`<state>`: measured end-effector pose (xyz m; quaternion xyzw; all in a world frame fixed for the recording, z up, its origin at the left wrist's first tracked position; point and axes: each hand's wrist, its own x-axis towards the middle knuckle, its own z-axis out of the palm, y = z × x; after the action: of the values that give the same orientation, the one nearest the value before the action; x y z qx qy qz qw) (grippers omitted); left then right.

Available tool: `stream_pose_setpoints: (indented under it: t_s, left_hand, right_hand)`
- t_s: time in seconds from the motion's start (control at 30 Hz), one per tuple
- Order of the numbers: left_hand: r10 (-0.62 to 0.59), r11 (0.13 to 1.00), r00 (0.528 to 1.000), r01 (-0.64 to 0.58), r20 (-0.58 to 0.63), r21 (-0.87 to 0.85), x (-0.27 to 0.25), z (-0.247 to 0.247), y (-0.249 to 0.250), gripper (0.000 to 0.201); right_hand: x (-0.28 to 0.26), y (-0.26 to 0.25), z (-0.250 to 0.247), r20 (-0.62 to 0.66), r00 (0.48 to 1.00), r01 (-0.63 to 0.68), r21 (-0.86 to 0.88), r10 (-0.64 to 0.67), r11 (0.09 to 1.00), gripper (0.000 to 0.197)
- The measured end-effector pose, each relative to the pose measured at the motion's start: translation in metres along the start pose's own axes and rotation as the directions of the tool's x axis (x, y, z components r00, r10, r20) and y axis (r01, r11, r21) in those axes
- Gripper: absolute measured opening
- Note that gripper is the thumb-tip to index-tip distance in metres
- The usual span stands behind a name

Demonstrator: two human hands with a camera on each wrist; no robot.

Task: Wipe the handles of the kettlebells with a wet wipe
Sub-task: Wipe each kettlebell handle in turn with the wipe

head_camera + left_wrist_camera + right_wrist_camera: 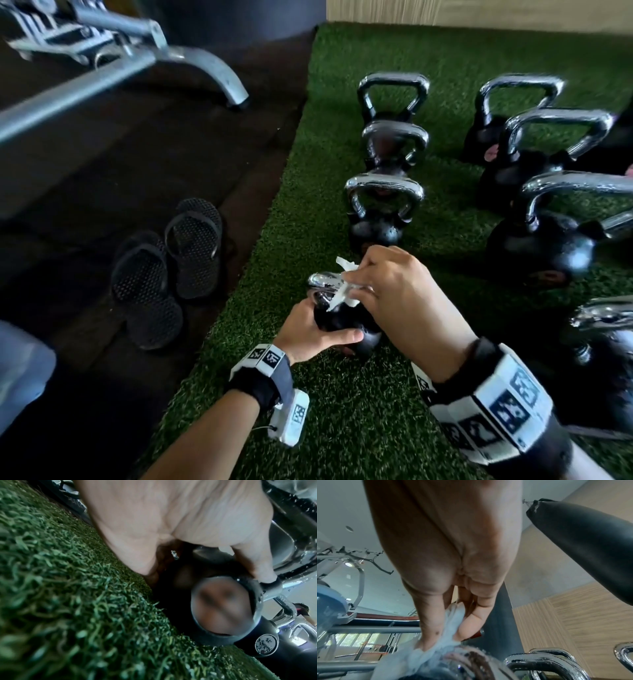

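A small black kettlebell (368,337) with a chrome handle (322,279) stands on green turf at the front of the left row. My left hand (318,330) grips its black body from the left, thumb across the front; the left wrist view shows the same hand (171,524) on the ball (223,615). My right hand (394,291) pinches a white wet wipe (342,291) and presses it onto the handle. In the right wrist view the thumb and fingers (471,622) squeeze the crumpled wipe (436,646) against the chrome.
Several more chrome-handled kettlebells (383,209) stand in two rows on the turf (342,411), the right row (541,240) close to my right arm. A pair of black sandals (168,270) lies on the dark floor at left. A grey machine frame (137,58) stands behind.
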<state>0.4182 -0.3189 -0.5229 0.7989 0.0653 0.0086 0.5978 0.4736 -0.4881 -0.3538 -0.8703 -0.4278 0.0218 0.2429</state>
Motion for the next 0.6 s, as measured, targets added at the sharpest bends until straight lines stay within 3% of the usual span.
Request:
stream_pose_setpoints:
  t_s: [0.27, 0.37, 0.47, 0.6]
  left_hand:
    - [0.007, 1.000, 1.000, -0.007, 0.020, -0.015, -0.001, 0.002, 0.000, 0.064]
    - [0.020, 1.000, 1.000, -0.019, 0.016, -0.017, -0.001, 0.002, 0.000, 0.064]
    - [0.018, 1.000, 0.999, -0.018, 0.031, -0.018, -0.001, 0.000, 0.001, 0.064]
    - [0.038, 0.999, 0.999, -0.038, 0.031, -0.013, -0.001, -0.001, 0.005, 0.057]
  right_hand:
    - [-0.019, 0.022, -0.005, -0.070, 0.985, -0.150, 0.078, 0.155, 0.986, 0.016]
    - [-0.015, 0.012, -0.001, -0.083, 0.987, -0.135, 0.048, 0.139, 0.990, 0.006]
    - [-0.031, 0.016, -0.001, -0.139, 0.967, -0.198, 0.124, 0.215, 0.972, 0.017]
    - [-0.049, 0.039, -0.006, -0.173, 0.943, -0.266, 0.127, 0.285, 0.956, 0.014]
